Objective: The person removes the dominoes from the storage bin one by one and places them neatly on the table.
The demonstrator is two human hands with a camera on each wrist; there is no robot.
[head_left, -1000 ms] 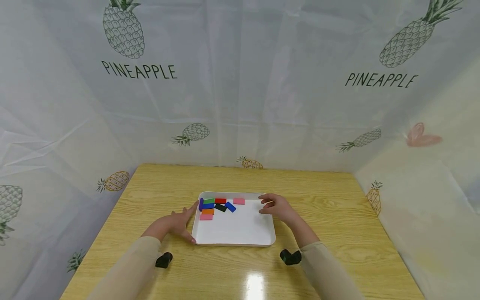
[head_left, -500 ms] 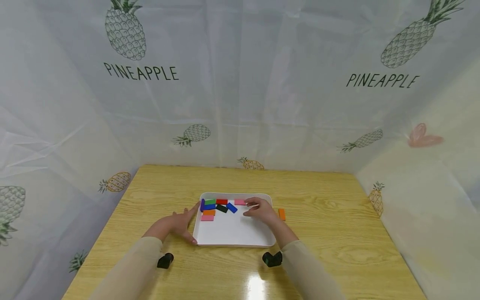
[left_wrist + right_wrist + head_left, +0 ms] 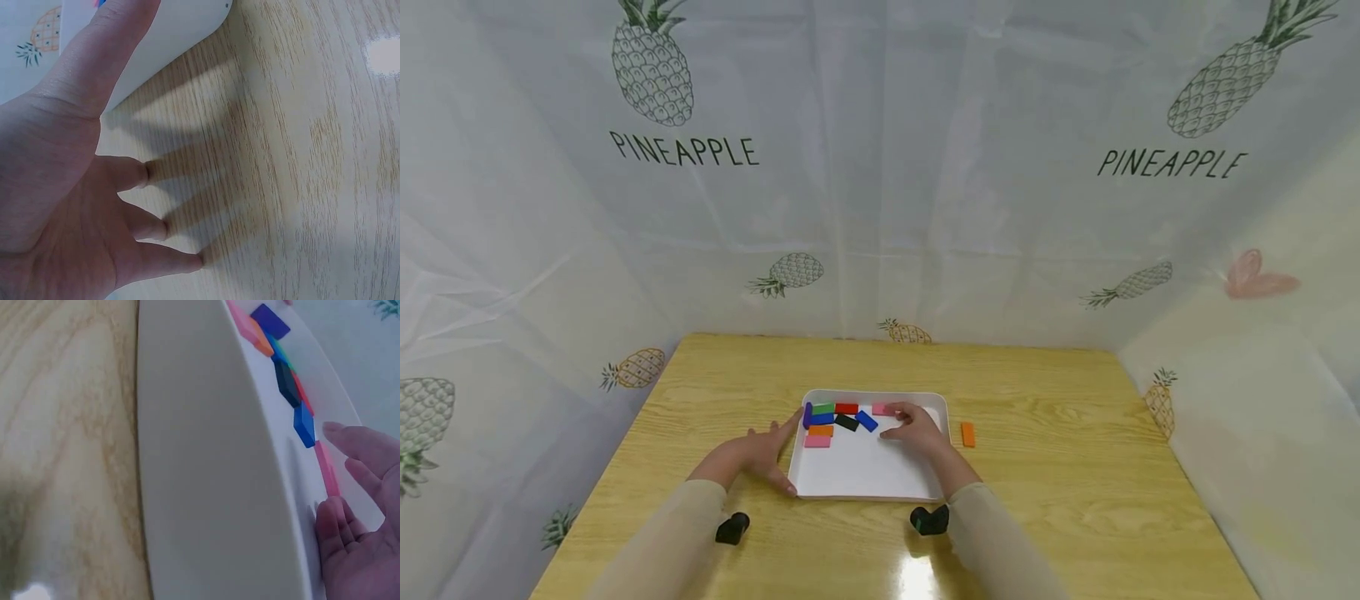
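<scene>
A white tray (image 3: 865, 487) lies on the table with several coloured flat blocks along its far and left sides. My left hand (image 3: 765, 457) is spread at the tray's left side, its thumb and forefinger against the wall. In the left wrist view the other fingers of that hand (image 3: 81, 187) reach down to the wood. Over the tray's right half is my right hand (image 3: 922, 435), fingers apart, beside a pink block (image 3: 878, 409) at the far wall. In the right wrist view that pink block (image 3: 326, 465) lies flat near the fingertips, partly hidden; nothing shows in the grip.
To the left in the tray are a red block (image 3: 846, 408), a black block (image 3: 847, 422), a tilted blue block (image 3: 867, 421), a purple block (image 3: 807, 416) on edge and a second pink block (image 3: 817, 442). An orange block (image 3: 967, 434) lies on the table, right of the tray.
My right hand has moved left, from the tray's right end to the far pink block. The orange block on the table shows where that hand was. My left hand stays in place.
</scene>
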